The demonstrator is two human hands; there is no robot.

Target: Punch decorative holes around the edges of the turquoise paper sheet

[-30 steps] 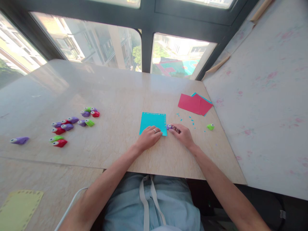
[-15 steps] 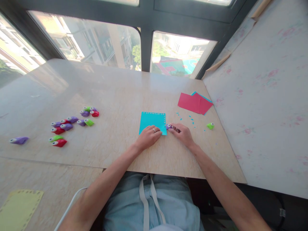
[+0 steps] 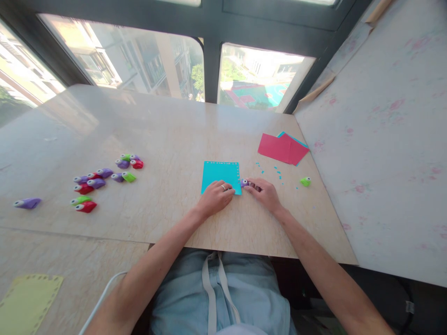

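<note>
A square teal paper sheet (image 3: pixel 220 173) lies flat on the beige stone table (image 3: pixel 174 139), with small punched holes along its top and right edges. My left hand (image 3: pixel 215 197) presses flat on the sheet's near edge, a ring on one finger. My right hand (image 3: pixel 264 194) grips a small purple craft punch (image 3: pixel 244 183) set against the sheet's lower right edge. Tiny teal paper bits (image 3: pixel 275 172) are scattered to the right of the punch.
A cluster of several purple, red and green punches (image 3: pixel 104 179) lies at the left, with a lone purple punch (image 3: pixel 27 203) further left. A green punch (image 3: pixel 305 181) and a red-and-teal paper stack (image 3: pixel 283 148) sit at the right. A yellow punched sheet (image 3: pixel 28 302) is bottom left.
</note>
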